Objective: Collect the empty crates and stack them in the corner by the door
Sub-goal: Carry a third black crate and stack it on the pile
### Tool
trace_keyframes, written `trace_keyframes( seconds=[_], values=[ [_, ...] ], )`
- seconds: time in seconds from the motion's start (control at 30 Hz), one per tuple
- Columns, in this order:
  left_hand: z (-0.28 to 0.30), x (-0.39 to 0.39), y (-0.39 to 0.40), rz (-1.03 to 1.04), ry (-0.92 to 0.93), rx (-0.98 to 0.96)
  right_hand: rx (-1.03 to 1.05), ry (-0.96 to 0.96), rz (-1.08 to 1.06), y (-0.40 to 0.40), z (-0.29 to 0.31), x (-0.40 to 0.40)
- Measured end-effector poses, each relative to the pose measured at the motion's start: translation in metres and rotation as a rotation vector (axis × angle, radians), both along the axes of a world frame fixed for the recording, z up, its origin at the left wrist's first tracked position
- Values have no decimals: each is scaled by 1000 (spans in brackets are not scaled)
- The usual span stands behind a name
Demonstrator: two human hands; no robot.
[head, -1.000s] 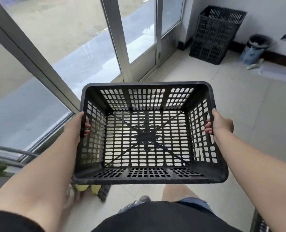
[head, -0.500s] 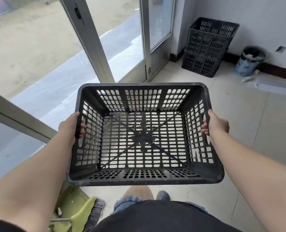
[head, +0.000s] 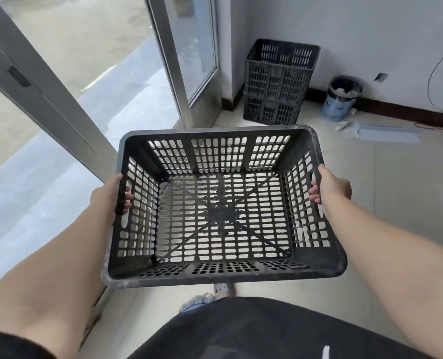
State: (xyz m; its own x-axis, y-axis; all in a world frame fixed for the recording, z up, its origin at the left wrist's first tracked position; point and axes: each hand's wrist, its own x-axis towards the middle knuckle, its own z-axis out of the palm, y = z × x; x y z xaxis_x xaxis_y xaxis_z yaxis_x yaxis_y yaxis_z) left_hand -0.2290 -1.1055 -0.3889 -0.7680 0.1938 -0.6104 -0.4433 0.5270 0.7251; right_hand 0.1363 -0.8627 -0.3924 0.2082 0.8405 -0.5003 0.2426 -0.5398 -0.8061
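Above the floor, both hands carry an empty crate: left hand and right hand have fingers hooked through its side handles. The stack stands in the corner beside the door.

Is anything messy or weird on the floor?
Yes. Pale scraps lie loose on the tiles beside the bin, which looks overfull, and a thin wire dangles down the wall. The stacked crates look tidy.
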Motion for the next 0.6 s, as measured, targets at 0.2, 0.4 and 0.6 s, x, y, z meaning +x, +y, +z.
trace_keyframes(
  seconds=[0.2,0.4,0.6],
  values=[
    [13,-68,118,-87,31,29,8,0,-117,77,5,-50],
    [29,-106,229,-122,115,58,-9,23,-219,159,4,-84],
    [33,-139,343,-110,113,81,-3,49,-224,268,2,-120]
  ],
)
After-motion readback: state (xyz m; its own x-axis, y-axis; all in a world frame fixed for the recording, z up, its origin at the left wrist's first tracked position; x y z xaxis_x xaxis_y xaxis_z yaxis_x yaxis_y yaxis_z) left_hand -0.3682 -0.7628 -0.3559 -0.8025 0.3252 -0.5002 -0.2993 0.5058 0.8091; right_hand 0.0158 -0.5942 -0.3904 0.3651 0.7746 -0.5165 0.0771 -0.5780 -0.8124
